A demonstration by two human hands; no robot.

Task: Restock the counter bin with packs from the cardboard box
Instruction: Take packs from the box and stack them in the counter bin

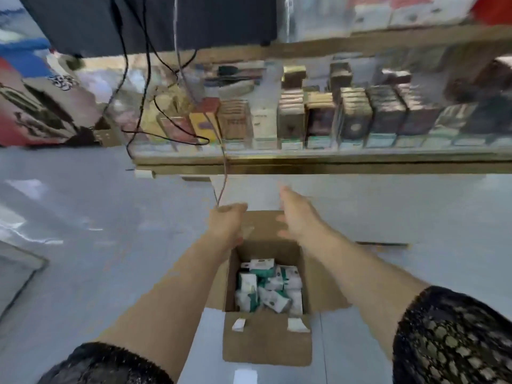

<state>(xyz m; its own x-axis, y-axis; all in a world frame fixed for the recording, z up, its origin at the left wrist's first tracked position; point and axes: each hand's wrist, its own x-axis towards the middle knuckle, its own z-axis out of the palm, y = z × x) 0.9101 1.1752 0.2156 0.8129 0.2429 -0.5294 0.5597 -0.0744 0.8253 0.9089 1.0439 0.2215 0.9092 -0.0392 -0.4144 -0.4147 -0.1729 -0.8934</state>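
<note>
Both hands over open cardboard box [266,339] on floor [97,217], under glass display case [360,159].

Whole frame motion-smeared; case stock w/ rows of small boxes, labels unreadable; can't tell which part is the counter bin. 1 box, flaps open, far flap partly hidden behind hands, 2 white tape scraps [297,325] on near flap. 2 arms, dark lace sleeves [457,342] cut off at btm edge. Left hand [227,221] above box's far-left corner, fingers curled in; can't tell if clamped on anything. Right hand [297,214] above far flap, blurred, fingers [285,194] straight and apart, holding nothing. Packs [267,286] white/green, jumbled at box btm, well below both hands, untouched; approx a dozen, exact count n/a. 1 thin cord [225,173] hangs to left hand.
</note>
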